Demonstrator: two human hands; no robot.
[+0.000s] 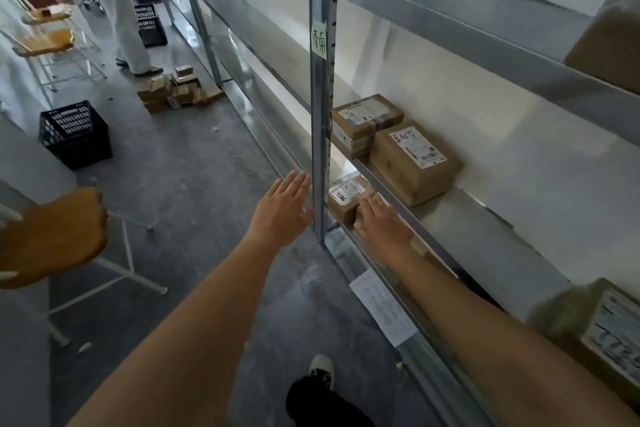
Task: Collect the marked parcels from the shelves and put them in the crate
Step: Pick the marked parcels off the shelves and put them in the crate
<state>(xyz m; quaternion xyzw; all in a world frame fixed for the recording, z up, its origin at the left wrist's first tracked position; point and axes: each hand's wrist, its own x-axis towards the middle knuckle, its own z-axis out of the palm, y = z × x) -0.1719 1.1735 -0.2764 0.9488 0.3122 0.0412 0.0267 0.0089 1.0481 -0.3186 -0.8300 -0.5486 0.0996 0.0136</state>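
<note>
head view: both arms reach toward metal shelving [320, 114]. left hand [284, 208] flat, fingers straight and together, holding nothing, just left of the shelf upright and close to it; contact cannot be told. right hand [379, 222] reaches under the middle shelf's front edge and lies palm-down on a small parcel [346, 196] on the lower shelf, next to the upright. fingers look fairly straight on its top; fingertips partly blurred, no clear grip seen. parcel label reads "7786" in handwriting.

middle shelf, near the upright: two taped parcels [365, 121], stacked, and a larger parcel [415, 163] touching them on the right, at the front edge. another labelled parcel [595, 329] at the right end of that shelf, blurred.

black crate [74, 133] on the floor, well left of the shelving. second crate [150, 24] farther down the aisle beside a standing person [126, 24]; pile of small boxes [176, 88] on the floor near their feet. wooden stool [52, 236] at left.
</note>
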